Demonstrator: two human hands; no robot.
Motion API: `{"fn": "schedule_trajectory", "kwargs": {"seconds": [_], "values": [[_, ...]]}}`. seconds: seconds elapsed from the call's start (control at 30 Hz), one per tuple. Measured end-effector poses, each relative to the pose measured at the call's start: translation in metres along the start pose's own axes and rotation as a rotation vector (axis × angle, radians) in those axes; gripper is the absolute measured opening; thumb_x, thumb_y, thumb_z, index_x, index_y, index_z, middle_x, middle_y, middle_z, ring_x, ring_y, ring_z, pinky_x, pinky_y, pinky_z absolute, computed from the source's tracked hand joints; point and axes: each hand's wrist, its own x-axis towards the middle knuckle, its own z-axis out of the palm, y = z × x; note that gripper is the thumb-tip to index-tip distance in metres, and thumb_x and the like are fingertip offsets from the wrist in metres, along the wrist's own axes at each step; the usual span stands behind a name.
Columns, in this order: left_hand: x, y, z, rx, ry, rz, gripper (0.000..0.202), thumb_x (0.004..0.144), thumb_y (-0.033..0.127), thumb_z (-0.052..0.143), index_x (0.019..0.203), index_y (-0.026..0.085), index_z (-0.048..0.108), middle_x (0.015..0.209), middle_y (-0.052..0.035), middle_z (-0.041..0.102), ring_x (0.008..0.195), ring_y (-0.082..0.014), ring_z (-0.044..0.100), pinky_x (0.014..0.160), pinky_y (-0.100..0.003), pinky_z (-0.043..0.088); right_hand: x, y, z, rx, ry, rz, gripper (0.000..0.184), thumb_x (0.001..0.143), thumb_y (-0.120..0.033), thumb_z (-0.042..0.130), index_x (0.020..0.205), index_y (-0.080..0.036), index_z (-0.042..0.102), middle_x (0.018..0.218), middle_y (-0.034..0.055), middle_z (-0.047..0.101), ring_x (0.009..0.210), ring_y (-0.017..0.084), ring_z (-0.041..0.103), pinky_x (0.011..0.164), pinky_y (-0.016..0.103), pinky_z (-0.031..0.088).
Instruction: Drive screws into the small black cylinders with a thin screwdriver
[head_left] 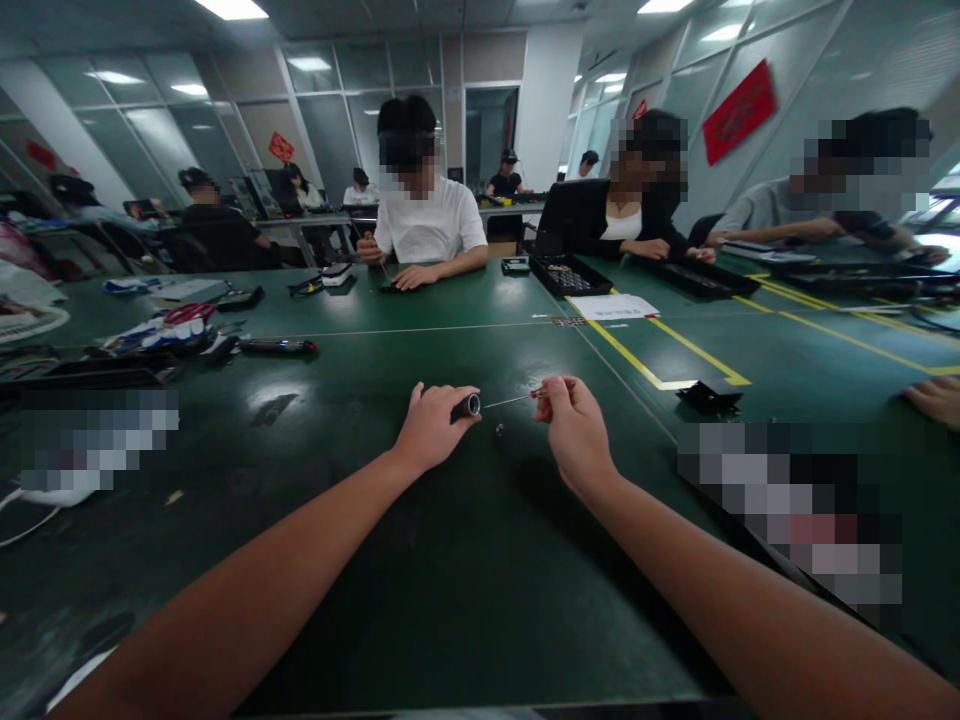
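Note:
My left hand [436, 428] is closed around a short black cylinder [466, 406], whose round, metal-rimmed end faces right. In my right hand [576, 432], the thumb and fingers pinch a slim screwdriver [510, 402] by its reddish handle. Its thin metal shaft points left, with the tip close to the cylinder's rim; I cannot tell whether they touch. Below the shaft, a small metal piece [499, 430] lies on the green table [450, 590]. My fingers hide most of the cylinder and the handle.
Tools and cables [169, 330] are heaped at the left, beside a dark pen-like tool [277, 346]. A black bracket-like part [709, 397] sits at the right. Across the table are black trays [570, 275], a white paper [613, 306] and seated people [429, 220]. Another person's hand [934, 400] rests at the right edge.

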Motion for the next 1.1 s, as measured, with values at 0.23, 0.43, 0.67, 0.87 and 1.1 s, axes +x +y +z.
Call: {"fn": "schedule_trajectory", "kwargs": {"seconds": [0.23, 0.43, 0.67, 0.87, 1.1], "values": [[0.000, 0.000, -0.001, -0.139, 0.018, -0.024, 0.022, 0.093, 0.028, 0.066, 0.112, 0.019, 0.065, 0.114, -0.0080, 0.065, 0.106, -0.0252, 0.062, 0.098, -0.044, 0.051, 0.003, -0.004, -0.003, 0.026, 0.049, -0.011, 0.025, 0.092, -0.048, 0.054, 0.090, -0.024, 0.056, 0.074, -0.0018, 0.057, 0.065, 0.015, 0.055, 0.064, 0.032, 0.047], [0.000, 0.018, -0.009, -0.185, -0.151, 0.044, 0.038, 0.095, 0.023, 0.056, 0.133, 0.020, 0.056, 0.131, -0.0104, 0.062, 0.120, -0.0269, 0.059, 0.105, -0.045, 0.048, 0.003, -0.011, -0.006, 0.052, 0.086, -0.092, 0.028, 0.094, -0.052, 0.052, 0.094, -0.024, 0.056, 0.080, 0.0000, 0.060, 0.069, 0.015, 0.056, 0.067, 0.032, 0.048], [0.013, 0.049, -0.003, 0.026, -0.394, 0.053, 0.032, 0.086, 0.034, 0.066, 0.117, 0.027, 0.067, 0.106, -0.0069, 0.072, 0.094, -0.0284, 0.068, 0.080, -0.039, 0.054, 0.003, -0.014, -0.007, 0.054, 0.085, -0.137, 0.028, 0.096, -0.051, 0.051, 0.096, -0.024, 0.056, 0.082, 0.0001, 0.061, 0.070, 0.015, 0.056, 0.068, 0.032, 0.047], [0.031, 0.055, 0.013, 0.137, -0.490, -0.022, 0.033, 0.081, 0.049, 0.074, 0.105, 0.026, 0.071, 0.101, -0.0083, 0.073, 0.090, -0.0294, 0.068, 0.071, -0.034, 0.051, 0.002, -0.015, -0.007, 0.031, 0.073, -0.131, 0.028, 0.096, -0.051, 0.050, 0.097, -0.024, 0.057, 0.081, 0.0000, 0.061, 0.071, 0.016, 0.058, 0.069, 0.033, 0.048], [0.023, 0.047, 0.004, 0.019, -0.466, -0.074, 0.018, 0.082, 0.036, 0.070, 0.095, 0.023, 0.067, 0.091, -0.0046, 0.070, 0.080, -0.0242, 0.065, 0.066, -0.032, 0.047, 0.000, -0.015, -0.006, 0.061, 0.068, -0.115, 0.029, 0.094, -0.052, 0.053, 0.097, -0.023, 0.058, 0.081, 0.0003, 0.061, 0.071, 0.016, 0.058, 0.069, 0.033, 0.048]]}}
